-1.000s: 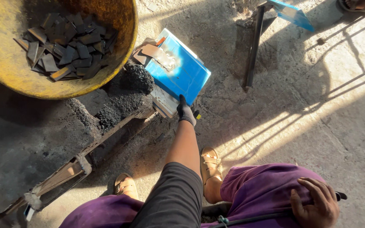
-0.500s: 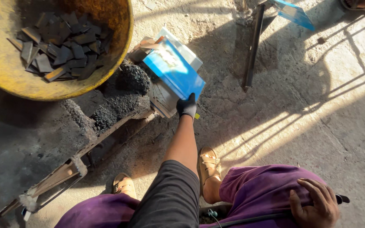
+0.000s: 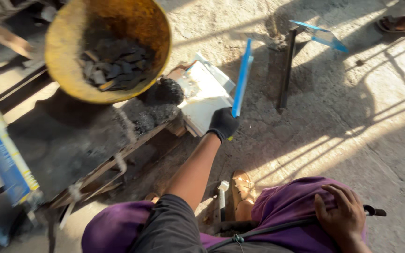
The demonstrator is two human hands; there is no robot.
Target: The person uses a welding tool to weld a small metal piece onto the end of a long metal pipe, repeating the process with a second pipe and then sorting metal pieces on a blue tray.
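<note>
My left hand [image 3: 222,124], in a black glove, grips the lower corner of a blue flat sheet [image 3: 242,77] and holds it up on edge. Under it lies a stack of white and pale sheets [image 3: 202,96] beside a pile of black powder [image 3: 158,100]. My right hand [image 3: 343,218], bare, rests on my purple-clothed knee [image 3: 287,206] with fingers spread, holding nothing. A thin dark rod [image 3: 376,212] shows just past that hand.
A yellow bowl [image 3: 62,61] with dark flat pieces sits at the upper left over a black-coated bench [image 3: 66,140]. A dark metal post [image 3: 284,70] stands on the concrete floor. A blue and yellow strip [image 3: 3,154] is at left. Another person's sandalled foot [image 3: 392,23] is at top right.
My left hand has tipped the blue sheet from lying flat on the stack to standing on edge, uncovering the white sheets below. The view shifted right and down.
</note>
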